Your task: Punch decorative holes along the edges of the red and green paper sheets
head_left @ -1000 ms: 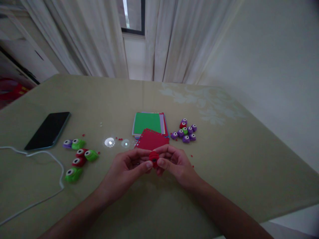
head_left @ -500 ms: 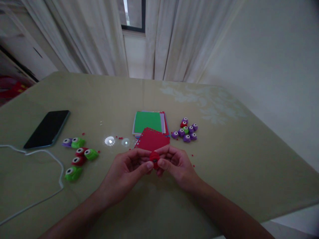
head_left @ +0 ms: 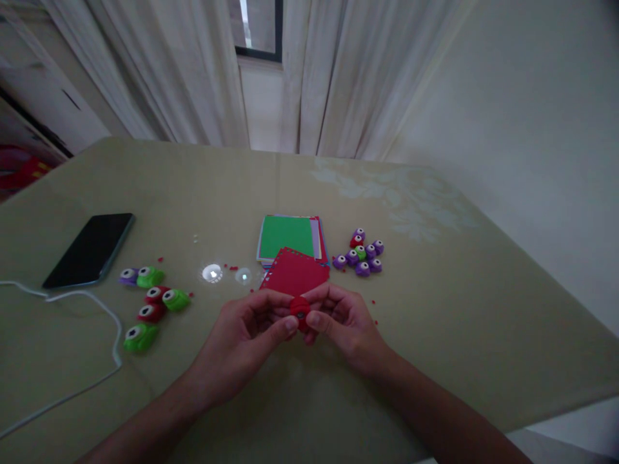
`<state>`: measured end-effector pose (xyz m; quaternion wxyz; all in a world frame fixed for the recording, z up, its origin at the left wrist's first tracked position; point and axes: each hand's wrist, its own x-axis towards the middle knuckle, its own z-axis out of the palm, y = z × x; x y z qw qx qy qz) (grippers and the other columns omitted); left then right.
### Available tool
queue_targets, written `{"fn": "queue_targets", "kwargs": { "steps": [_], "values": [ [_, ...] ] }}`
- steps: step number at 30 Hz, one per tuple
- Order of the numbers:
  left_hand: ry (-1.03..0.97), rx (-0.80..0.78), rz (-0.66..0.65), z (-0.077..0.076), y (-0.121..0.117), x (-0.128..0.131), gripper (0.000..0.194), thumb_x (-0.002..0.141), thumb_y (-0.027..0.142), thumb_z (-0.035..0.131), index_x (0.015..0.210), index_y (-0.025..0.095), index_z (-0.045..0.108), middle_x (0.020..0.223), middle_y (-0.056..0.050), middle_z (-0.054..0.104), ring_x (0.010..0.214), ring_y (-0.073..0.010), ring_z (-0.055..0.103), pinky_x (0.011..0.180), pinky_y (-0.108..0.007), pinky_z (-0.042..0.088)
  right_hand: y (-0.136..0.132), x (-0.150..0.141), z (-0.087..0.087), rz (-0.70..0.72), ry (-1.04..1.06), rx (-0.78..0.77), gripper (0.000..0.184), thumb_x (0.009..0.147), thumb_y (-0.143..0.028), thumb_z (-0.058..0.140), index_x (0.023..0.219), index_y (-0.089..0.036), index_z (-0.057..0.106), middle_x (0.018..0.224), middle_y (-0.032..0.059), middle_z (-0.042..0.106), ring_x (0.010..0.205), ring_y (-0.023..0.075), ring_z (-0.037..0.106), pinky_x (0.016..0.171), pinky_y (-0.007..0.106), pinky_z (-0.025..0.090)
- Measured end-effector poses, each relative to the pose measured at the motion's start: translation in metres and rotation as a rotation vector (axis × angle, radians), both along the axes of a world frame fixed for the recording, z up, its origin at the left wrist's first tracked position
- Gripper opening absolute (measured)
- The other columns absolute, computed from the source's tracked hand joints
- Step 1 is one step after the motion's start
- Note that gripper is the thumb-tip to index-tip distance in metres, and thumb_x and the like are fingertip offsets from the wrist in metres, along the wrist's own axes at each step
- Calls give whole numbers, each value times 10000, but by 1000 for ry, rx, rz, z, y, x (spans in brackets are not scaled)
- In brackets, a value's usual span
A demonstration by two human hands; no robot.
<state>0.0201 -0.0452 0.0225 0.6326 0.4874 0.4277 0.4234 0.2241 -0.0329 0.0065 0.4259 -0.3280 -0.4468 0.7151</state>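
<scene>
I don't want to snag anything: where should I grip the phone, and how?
I'd judge best across the long edges of the phone, near its far end, from above: it lies flat, only thin edges to pinch, the cable runs along its near end and a purple figure sits off its near right corner.

The view is dim, with white glare on the tabletop (head_left: 271, 187) and brightness in the window (head_left: 258, 29)

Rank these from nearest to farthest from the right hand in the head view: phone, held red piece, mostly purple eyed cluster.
From the right hand:
1. held red piece: between both hands
2. mostly purple eyed cluster: beyond the hand
3. phone: far left
</scene>
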Motion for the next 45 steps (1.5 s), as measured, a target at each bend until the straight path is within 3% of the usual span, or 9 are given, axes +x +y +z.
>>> {"fn": "queue_targets", "kwargs": {
  "steps": [7,12,16,18,22,25,31,37,45],
  "values": [
    [124,63,-12,-6,3,-3,293,907,339,798,1186,247,798,1116,-52,849,1016,-238,808,917,-384,651,6,3,-6,-14,-45,36,347,846,-404,908,1029,-212,685,955,26,740,808,148,710,721,274,589],
    [249,141,-18,-4,7,-9,340,920,418,771,1216,252,776,1101,-52,844,979,-245,804,862,-378,646,11,7,-12,-31,-31,75,346,839,-402,908,1058,-212,720,991,42,759,878,166,721,781,286,592],
    [616,287,99,-8,24,-29,435,962,552,680,1241,223,735,1015,-72,817,842,-254,763,702,-368,609,22,18,-12,-98,-20,76,347,843,-401,901,1063,-207,716,1131,78,785,928,179,744,834,318,609],
    [856,340,147,-17,34,-38,461,995,558,618,1266,196,707,983,-81,787,780,-258,728,716,-411,600,28,24,-10,-132,-17,106,336,857,-400,888,1053,-208,693,1142,92,798,905,185,757,825,341,619],
    [1078,596,90,-38,42,-39,509,1002,544,627,1371,196,659,1295,-142,708,1163,-345,648,1036,-553,524,34,31,-9,-169,-7,132,367,830,-373,914,1026,-222,643,1042,64,812,847,181,767,759,320,616],
    [1203,736,-16,-43,40,-35,484,1017,525,615,1447,305,652,1509,-115,597,1264,-382,564,1091,-629,455,36,31,-9,-168,-16,151,412,785,-362,946,997,-225,620,994,38,795,835,176,760,747,310,612],
    [1245,768,-70,-35,32,-38,384,964,573,674,1119,237,776,1444,-146,657,1272,-428,548,1074,-650,428,40,38,-6,-138,-183,256,427,788,-370,935,1004,-226,596,953,19,733,846,172,725,787,323,602],
    [1186,700,-140,-41,34,-44,648,1011,534,630,1576,247,497,1510,-133,641,1355,-369,558,1156,-594,378,41,43,-1,-53,-465,397,450,743,-347,971,1027,-202,655,1007,31,708,850,170,696,783,315,584],
    [1182,681,-176,-40,35,-40,615,1039,412,599,1588,155,492,1405,-168,674,1290,-369,577,1118,-564,452,43,42,-3,-6,-523,496,336,794,-395,947,1007,-195,782,987,56,757,899,202,696,807,329,562]
  ]
}}
